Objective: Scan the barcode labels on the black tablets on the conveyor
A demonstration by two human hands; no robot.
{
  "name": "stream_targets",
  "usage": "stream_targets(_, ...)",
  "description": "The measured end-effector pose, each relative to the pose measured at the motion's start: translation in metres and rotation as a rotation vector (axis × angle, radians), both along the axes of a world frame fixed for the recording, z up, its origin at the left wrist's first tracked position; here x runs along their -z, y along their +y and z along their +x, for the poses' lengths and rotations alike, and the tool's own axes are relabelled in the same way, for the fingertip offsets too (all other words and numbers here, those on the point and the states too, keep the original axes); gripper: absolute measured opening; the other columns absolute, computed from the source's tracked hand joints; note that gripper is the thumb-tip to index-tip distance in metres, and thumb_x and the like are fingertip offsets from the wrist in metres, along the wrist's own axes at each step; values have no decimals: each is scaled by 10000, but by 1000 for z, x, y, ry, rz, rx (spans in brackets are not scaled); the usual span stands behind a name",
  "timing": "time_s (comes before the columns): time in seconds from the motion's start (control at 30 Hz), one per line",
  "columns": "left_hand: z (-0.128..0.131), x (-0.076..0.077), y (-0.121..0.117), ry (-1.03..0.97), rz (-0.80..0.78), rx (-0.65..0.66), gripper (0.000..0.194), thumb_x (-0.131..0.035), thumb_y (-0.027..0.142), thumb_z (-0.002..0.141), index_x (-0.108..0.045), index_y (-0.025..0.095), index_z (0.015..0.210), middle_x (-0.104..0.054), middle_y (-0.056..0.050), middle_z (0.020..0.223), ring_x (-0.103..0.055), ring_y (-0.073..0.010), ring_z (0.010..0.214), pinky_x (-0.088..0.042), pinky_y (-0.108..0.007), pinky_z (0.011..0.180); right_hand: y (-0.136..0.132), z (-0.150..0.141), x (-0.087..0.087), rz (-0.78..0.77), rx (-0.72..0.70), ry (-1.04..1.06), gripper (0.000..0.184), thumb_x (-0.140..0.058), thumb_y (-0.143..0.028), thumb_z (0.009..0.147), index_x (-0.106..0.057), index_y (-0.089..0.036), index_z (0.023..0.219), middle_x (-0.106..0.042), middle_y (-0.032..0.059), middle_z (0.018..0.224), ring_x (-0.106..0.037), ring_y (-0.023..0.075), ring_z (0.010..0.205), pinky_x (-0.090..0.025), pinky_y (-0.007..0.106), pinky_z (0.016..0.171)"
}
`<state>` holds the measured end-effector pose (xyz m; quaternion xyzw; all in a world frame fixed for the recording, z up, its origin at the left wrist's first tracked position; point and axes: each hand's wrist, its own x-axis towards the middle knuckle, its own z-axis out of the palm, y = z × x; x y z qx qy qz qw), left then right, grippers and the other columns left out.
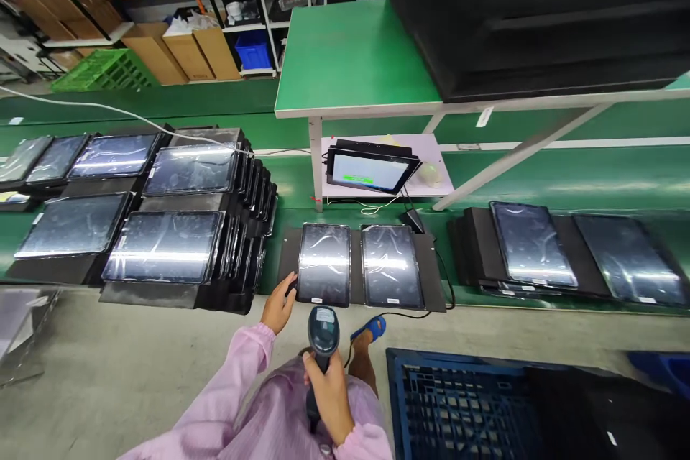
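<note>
My right hand (328, 395) is wrapped round the handle of a dark barcode scanner (324, 330), held upright in front of my lap. My left hand (279, 307) rests at the lower left corner of a black foam tray (356, 266), thumb and forefinger apart, with nothing visible held in it. On that tray two film-covered tablet screens lie side by side: the left screen (324, 262), close to my left fingertips, and the right screen (392, 262). Each has a small white label at its lower edge.
Stacked trays of screens (164, 248) stand on the left; more screens (533, 244) lie on black trays at right. Behind, a monitor (369, 169) sits on a low shelf under a green raised table (356, 50). A blue plastic pallet (458, 402) lies on the floor at right.
</note>
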<state>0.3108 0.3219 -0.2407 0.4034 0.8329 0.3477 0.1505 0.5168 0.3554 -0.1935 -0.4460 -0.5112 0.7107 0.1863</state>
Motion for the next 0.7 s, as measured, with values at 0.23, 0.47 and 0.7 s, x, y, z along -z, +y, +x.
stream_targets(0.23,6,8,-1,-96,31,-48,460,-387,337,992,-471,205,1424,-579,-94,1412,-510,-188,1331,-384,-389,1145,-18,2,14,31,-10,-54,411,-677,-448,745,-645,-168,1045,-648,20,698,-638,241,694,-522,332,624)
stream_targets(0.47,8,2,-2,-115,42,-54,446,-381,335,988,-501,200,1395,-590,-93,1400,-519,-198,1323,-403,-410,1133,-17,-1,6,-25,-23,-67,389,-664,-476,744,-634,-169,981,-641,28,702,-607,225,622,-514,337,596)
stream_targets(0.7,7,2,-1,-97,29,-49,453,-378,328,983,-498,182,1395,-591,-97,1398,-519,-193,1320,-395,-411,1141,-15,-2,3,-99,-76,-66,453,-621,-486,744,-588,-150,1047,-588,-10,639,-565,206,530,-498,332,532)
